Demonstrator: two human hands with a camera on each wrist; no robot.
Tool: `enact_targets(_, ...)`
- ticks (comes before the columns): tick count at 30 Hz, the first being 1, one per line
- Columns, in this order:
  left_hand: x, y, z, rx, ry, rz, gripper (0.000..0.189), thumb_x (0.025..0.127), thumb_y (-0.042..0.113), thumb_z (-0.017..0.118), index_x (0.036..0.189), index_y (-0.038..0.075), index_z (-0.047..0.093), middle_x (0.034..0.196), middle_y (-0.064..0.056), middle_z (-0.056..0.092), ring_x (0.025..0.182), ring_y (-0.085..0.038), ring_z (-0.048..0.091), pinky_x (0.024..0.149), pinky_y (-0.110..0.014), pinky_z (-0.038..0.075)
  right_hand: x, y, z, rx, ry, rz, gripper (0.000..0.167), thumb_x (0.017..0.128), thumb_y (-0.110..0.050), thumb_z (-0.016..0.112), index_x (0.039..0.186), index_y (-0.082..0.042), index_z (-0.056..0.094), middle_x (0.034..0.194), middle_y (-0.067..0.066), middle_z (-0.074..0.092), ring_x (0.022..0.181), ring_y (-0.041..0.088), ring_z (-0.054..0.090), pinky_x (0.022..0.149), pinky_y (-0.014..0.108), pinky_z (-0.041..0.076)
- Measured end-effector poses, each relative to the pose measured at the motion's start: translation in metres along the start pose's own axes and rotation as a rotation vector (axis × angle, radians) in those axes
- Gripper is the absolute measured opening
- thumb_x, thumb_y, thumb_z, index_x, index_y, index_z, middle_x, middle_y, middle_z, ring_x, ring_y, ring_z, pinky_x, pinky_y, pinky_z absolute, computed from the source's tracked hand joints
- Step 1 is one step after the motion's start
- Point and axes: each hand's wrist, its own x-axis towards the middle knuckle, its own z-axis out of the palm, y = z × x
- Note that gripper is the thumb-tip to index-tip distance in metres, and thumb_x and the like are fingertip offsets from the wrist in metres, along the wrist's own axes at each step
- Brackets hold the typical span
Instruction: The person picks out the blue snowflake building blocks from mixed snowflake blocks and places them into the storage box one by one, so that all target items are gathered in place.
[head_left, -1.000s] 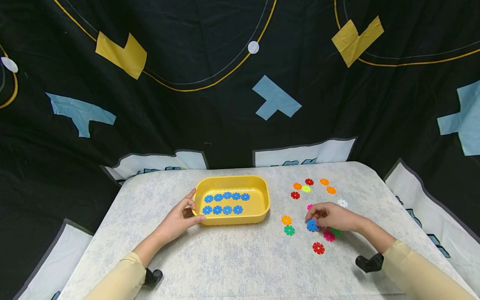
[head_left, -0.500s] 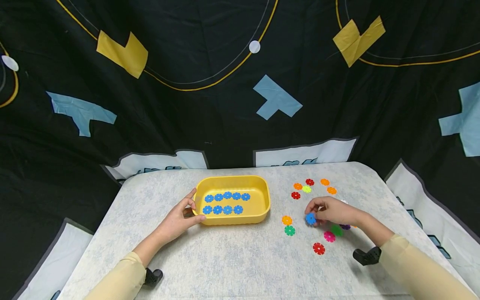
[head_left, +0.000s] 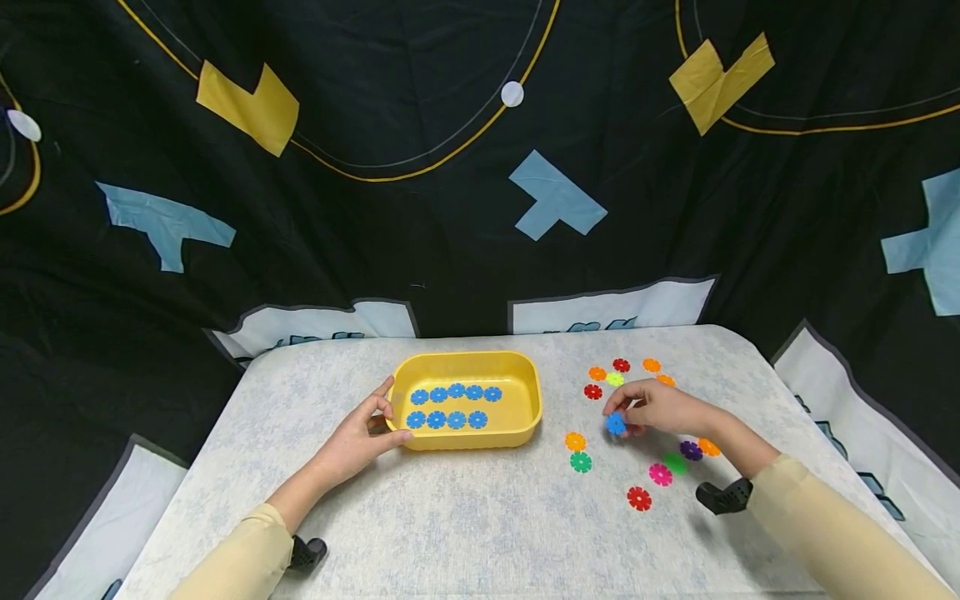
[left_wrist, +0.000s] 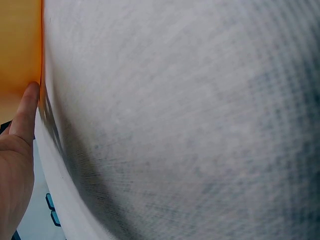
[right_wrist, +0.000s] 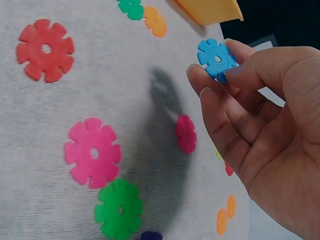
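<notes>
In the head view, my left hand (head_left: 351, 437) holds the left end of a yellow plastic tray (head_left: 468, 439), thumb at its near corner and fingers along its left side. Blue notched flower-shaped discs (head_left: 457, 420) lie inside it in two rows. To the tray's right, my right hand (head_left: 663, 408) pinches one blue disc (head_left: 615, 424) between thumb and fingertips. The right wrist view shows this held disc (right_wrist: 216, 58), with a round hole at its centre, raised above the tablecloth. In the left wrist view, my left thumb (left_wrist: 26, 112) presses against the tray's wall (left_wrist: 20, 45).
Loose discs lie around my right hand: a red disc (head_left: 639, 498), a pink disc (head_left: 661, 474), a green disc (head_left: 581, 462), an orange disc (head_left: 575, 442) and a purple disc (head_left: 691, 450). Several more sit farther back. A black curtain (head_left: 450, 250) hangs behind the pale table (head_left: 450, 517).
My right hand has lifted the blue disc and moved it away from me and slightly left, uncovering the purple and green discs. My left hand and the tray have stayed in place.
</notes>
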Motion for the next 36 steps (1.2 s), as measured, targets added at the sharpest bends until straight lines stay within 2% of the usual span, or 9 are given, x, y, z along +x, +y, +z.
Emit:
enact_targets(6,-0.001,0.001,0.000,-0.002,0.004,-0.016,0.050,0.085,0.035,0.085,0.103,0.009,0.046,0.171,-0.002,0.015,0.120,-0.033,0.062,0.106,-0.050,0.044,0.005,-0.005,-0.005,0.006,0.017,0.008,0.020,0.101,-0.005,0.056,0.117,-0.001,0.068,0.098,0.013,0.069,0.089,0.030,0.064,0.080,0.038,0.055)
enact_targets(14,0.001,0.001,0.000,0.019,0.014,-0.014,0.050,0.085,0.036,0.085,0.102,0.009,0.047,0.170,-0.003,0.016,0.116,-0.030,0.063,0.106,-0.050,0.043,0.012,-0.019,-0.012,-0.008,0.039,0.040,0.020,0.099,-0.007,0.059,0.116,-0.006,0.070,0.106,0.011,0.067,0.088,0.032,0.063,0.085,0.049,0.053)
enact_targets(22,0.003,-0.003,0.000,0.032,0.016,0.002,0.048,0.086,0.035,0.084,0.101,0.009,0.047,0.170,-0.003,0.016,0.114,-0.029,0.064,0.105,-0.049,0.043,0.022,-0.037,-0.019,0.014,0.028,-0.001,0.021,0.099,-0.005,0.061,0.118,-0.001,0.068,0.110,0.013,0.068,0.094,0.044,0.061,0.088,0.054,0.052)
enact_targets(27,0.002,-0.002,-0.001,0.019,0.010,0.008,0.049,0.086,0.035,0.084,0.102,0.007,0.047,0.170,-0.004,0.016,0.115,-0.031,0.064,0.107,-0.051,0.042,0.032,-0.047,-0.021,0.027,0.017,-0.029,0.021,0.099,-0.002,0.058,0.118,-0.001,0.068,0.108,0.015,0.070,0.097,0.047,0.061,0.089,0.052,0.053)
enact_targets(34,0.001,0.000,0.000,-0.003,0.004,0.015,0.048,0.087,0.033,0.084,0.103,0.008,0.047,0.171,-0.003,0.015,0.117,-0.033,0.063,0.108,-0.052,0.041,0.046,-0.059,-0.020,0.010,0.002,-0.032,0.022,0.100,-0.005,0.058,0.119,-0.001,0.068,0.107,0.013,0.069,0.100,0.050,0.062,0.086,0.043,0.055)
enact_targets(36,0.001,0.000,-0.001,-0.009,0.004,0.016,0.047,0.087,0.032,0.085,0.103,0.008,0.047,0.171,-0.003,0.015,0.118,-0.034,0.063,0.107,-0.052,0.041,0.049,-0.063,-0.019,0.005,-0.003,-0.029,0.022,0.100,-0.006,0.058,0.119,-0.003,0.068,0.108,0.013,0.068,0.099,0.050,0.061,0.087,0.046,0.055)
